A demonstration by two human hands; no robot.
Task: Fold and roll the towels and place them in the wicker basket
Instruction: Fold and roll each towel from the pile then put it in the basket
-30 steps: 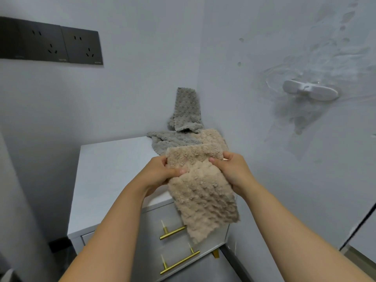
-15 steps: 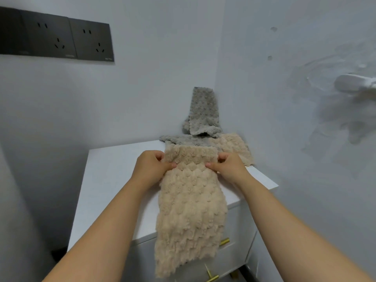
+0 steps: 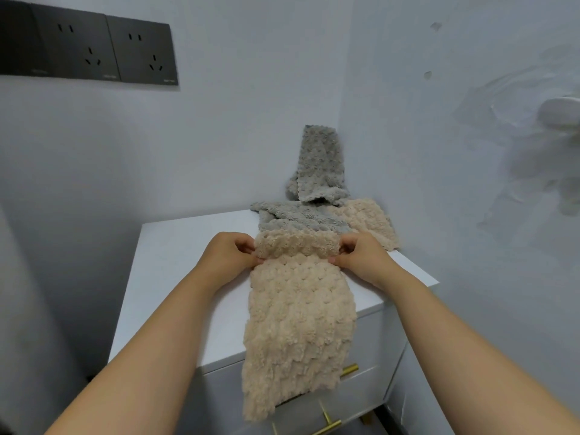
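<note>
Nearest us, the fluffy beige bubble-textured towel (image 3: 298, 324) drops its loose lower end over the front edge of the white drawer cabinet (image 3: 175, 277), down past the drawer front beside the gold bar handles (image 3: 350, 370). A second ago we held this towel in the air in front of the cabinet. Now it lies as a long narrow strip on the top, running away from us. Half a second ago its far end lay flat; now that end is turned over into a first low roll. We judge the folding done and the rolling just begun, with nearly the whole length left to wind.

The left hand (image 3: 230, 257) pinches the left end of the turned edge, fingers curled over it and thumb under. The right hand (image 3: 361, 257) pinches the right end the same way. The roll sits evenly between them, so the start looks straight. The pile is thick and soft, so we expect a bulky, springy roll.

Just behind the roll lies a rumpled grey towel (image 3: 301, 219), one end propped up in the wall corner. A second beige towel (image 3: 367, 221) lies at its right, touching it. Both are unrolled.

Farther off are a dark socket panel (image 3: 94, 48) and a white wall fitting (image 3: 561, 111). The wicker basket is not in view.
</note>
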